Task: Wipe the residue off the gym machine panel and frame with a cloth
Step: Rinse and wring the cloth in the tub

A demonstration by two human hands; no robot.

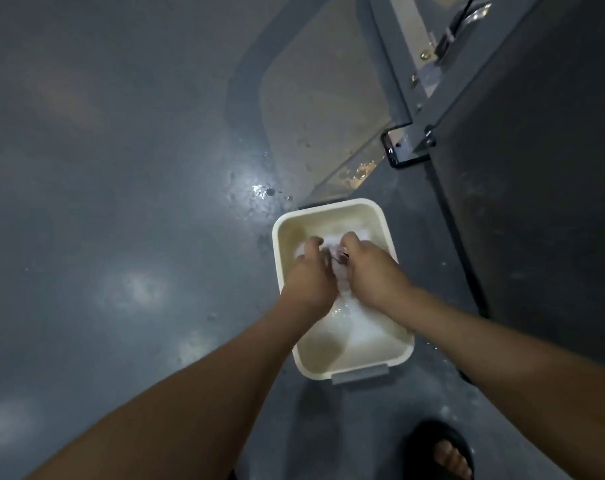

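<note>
A pale wet cloth (pixel 341 271) is bunched between both hands above a cream plastic basin (pixel 287 223) of soapy water on the floor. My left hand (pixel 311 275) grips the cloth from the left and my right hand (pixel 370 271) grips it from the right, fingers curled round it. Most of the cloth is hidden by the hands. The dark gym machine panel (pixel 536 168) stands at the right, and its grey metal frame (pixel 394 81) runs up beside it.
The grey floor (pixel 121 168) is glossy and wet, with water drops near the basin's far end. A clear floor mat (pixel 322 109) lies under the frame. My sandalled foot (pixel 446 452) is at the bottom right. The basin has a grey handle (pixel 360 374) on its near side.
</note>
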